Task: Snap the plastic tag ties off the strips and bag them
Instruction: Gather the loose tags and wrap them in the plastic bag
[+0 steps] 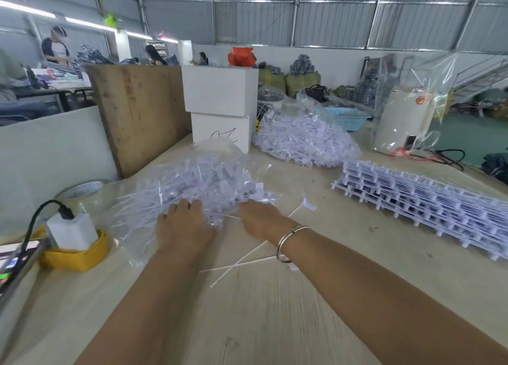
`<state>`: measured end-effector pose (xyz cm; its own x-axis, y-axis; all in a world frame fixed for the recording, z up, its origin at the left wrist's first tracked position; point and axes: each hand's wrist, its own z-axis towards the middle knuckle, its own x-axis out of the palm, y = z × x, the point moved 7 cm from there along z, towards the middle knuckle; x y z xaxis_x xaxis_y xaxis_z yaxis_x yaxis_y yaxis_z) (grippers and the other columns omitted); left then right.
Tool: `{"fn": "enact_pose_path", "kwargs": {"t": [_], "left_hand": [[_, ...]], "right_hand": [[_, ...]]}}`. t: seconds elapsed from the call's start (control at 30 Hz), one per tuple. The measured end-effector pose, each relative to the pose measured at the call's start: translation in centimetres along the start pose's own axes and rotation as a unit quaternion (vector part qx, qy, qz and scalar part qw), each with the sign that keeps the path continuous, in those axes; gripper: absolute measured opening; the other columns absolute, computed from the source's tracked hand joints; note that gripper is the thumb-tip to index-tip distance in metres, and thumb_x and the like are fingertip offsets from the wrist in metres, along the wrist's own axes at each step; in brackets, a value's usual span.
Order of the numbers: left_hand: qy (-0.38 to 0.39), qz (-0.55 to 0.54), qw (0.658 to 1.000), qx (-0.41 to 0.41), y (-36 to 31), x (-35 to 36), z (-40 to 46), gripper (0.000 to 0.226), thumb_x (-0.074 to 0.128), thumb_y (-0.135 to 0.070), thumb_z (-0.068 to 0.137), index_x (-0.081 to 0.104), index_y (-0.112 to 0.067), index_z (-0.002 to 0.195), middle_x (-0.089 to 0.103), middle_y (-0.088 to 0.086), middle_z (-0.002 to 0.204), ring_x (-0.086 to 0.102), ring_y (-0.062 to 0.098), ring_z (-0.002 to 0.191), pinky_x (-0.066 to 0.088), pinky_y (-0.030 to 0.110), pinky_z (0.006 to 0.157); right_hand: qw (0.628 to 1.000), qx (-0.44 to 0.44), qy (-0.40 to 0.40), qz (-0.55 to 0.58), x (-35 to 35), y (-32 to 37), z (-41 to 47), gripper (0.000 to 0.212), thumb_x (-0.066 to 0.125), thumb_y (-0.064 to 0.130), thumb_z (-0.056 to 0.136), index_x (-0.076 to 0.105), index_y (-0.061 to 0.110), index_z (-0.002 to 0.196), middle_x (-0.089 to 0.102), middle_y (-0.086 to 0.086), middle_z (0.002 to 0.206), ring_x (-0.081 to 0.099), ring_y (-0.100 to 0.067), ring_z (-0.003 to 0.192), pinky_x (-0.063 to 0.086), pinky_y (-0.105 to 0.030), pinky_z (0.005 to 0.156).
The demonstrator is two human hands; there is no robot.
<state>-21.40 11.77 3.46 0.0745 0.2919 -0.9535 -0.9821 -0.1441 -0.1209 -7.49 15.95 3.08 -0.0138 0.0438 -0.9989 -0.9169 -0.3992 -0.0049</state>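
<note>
A clear plastic bag [200,177] full of loose white tag ties lies on the table in front of me. My left hand [182,224] rests on its near edge, fingers spread over the ties. My right hand [258,219] reaches to the bag's right side, its fingertips hidden among the ties, so its grip is unclear. A few loose ties [242,263] lie on the table under my right wrist. A stack of white tie strips [423,199] lies at the right. A second filled bag [305,139] sits farther back.
A yellow holder with a white charger block [72,235] and a phone [16,263] stand at the left, a tape roll [82,190] behind them. White boxes [220,103], a wooden board [140,111], a blue basket [347,118] and a bagged white appliance [404,120] line the back.
</note>
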Motion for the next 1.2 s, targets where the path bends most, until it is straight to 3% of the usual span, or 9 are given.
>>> {"fn": "enact_pose_path", "kwargs": {"t": [0.13,0.27,0.37,0.43,0.53,0.7,0.87,1.1,1.2], "left_hand": [[-0.063,-0.019,0.998,-0.002,0.5,-1.4,0.3,0.001,0.045,-0.021,0.090,0.046,-0.020,0.090,0.064,0.004,0.095,0.060,0.025,0.088,0.037,0.032,0.071],[-0.125,-0.125,0.984,-0.020,1.1,-2.1,0.4,0.014,0.049,-0.013,0.091,0.054,-0.014,0.105,0.061,0.011,0.097,0.060,0.032,0.085,0.041,0.035,0.065],[-0.098,-0.126,0.986,0.044,-0.3,-1.8,0.0,0.024,0.054,-0.032,0.086,0.052,-0.017,0.105,0.054,0.005,0.105,0.055,0.028,0.098,0.042,0.039,0.076],[-0.004,-0.067,0.996,0.065,-1.3,-0.3,-0.1,0.042,0.053,-0.053,0.080,0.049,-0.022,0.108,0.049,-0.001,0.111,0.048,0.023,0.109,0.039,0.040,0.087],[0.009,-0.044,0.997,0.063,-0.9,0.0,0.1,0.019,0.050,-0.032,0.089,0.053,-0.020,0.103,0.056,0.002,0.110,0.053,0.024,0.102,0.043,0.037,0.081],[-0.101,-0.135,0.984,0.050,-0.9,-1.9,0.0,0.010,0.045,-0.014,0.095,0.053,-0.014,0.088,0.059,0.003,0.088,0.057,0.027,0.081,0.041,0.036,0.065],[-0.089,-0.188,0.974,0.093,-1.7,-1.7,-0.6,0.017,0.043,-0.023,0.098,0.052,-0.010,0.090,0.057,0.005,0.089,0.056,0.027,0.084,0.041,0.035,0.066],[-0.073,-0.258,0.961,0.061,-0.7,-1.1,-0.7,0.010,0.049,-0.019,0.093,0.058,-0.020,0.089,0.058,-0.004,0.086,0.055,0.020,0.083,0.045,0.034,0.069],[-0.058,-0.253,0.964,0.060,-0.7,-0.8,-0.6,0.011,0.048,-0.019,0.093,0.058,-0.024,0.089,0.058,-0.007,0.088,0.055,0.017,0.084,0.044,0.032,0.070]], "right_hand": [[0.995,-0.047,-0.051,-0.078,-2.4,-2.3,-0.9,0.026,0.041,0.002,0.091,0.056,0.007,0.111,0.061,-0.013,0.111,0.061,-0.032,0.101,0.037,-0.033,0.072],[0.997,-0.046,-0.021,-0.065,-2.6,-4.3,-2.7,0.018,0.045,0.013,0.094,0.057,0.010,0.107,0.062,-0.012,0.106,0.059,-0.031,0.100,0.045,-0.035,0.076],[0.993,-0.044,0.063,0.093,-1.2,-4.8,-4.0,0.014,0.051,0.031,0.093,0.057,0.024,0.104,0.056,-0.002,0.115,0.053,-0.023,0.111,0.042,-0.035,0.091],[0.971,-0.026,0.150,0.182,-0.7,-5.4,-5.0,0.043,0.056,0.042,0.090,0.048,0.022,0.127,0.046,0.002,0.130,0.045,-0.017,0.120,0.036,-0.028,0.096],[0.970,-0.069,0.217,0.079,-0.2,-5.6,-6.5,0.063,0.063,0.048,0.083,0.038,0.026,0.136,0.038,0.008,0.133,0.041,-0.013,0.120,0.030,-0.028,0.097],[0.976,-0.182,0.116,-0.027,-0.7,-2.1,-7.2,0.034,0.059,0.023,0.084,0.051,0.015,0.117,0.055,-0.005,0.109,0.051,-0.022,0.101,0.035,-0.035,0.091],[0.978,-0.171,0.112,-0.046,-0.5,-0.5,-7.1,0.014,0.052,0.010,0.085,0.045,0.008,0.098,0.055,-0.018,0.089,0.046,-0.028,0.072,0.028,-0.032,0.057],[0.987,-0.117,0.070,0.089,-1.7,-3.6,-7.0,0.005,0.040,0.015,0.097,0.038,0.014,0.093,0.041,0.007,0.075,0.047,-0.022,0.075,0.029,-0.029,0.064],[0.986,-0.090,0.058,0.131,-2.2,-4.9,-7.0,0.018,0.038,0.016,0.099,0.053,0.006,0.096,0.053,0.000,0.082,0.050,-0.021,0.082,0.037,-0.031,0.073]]}}
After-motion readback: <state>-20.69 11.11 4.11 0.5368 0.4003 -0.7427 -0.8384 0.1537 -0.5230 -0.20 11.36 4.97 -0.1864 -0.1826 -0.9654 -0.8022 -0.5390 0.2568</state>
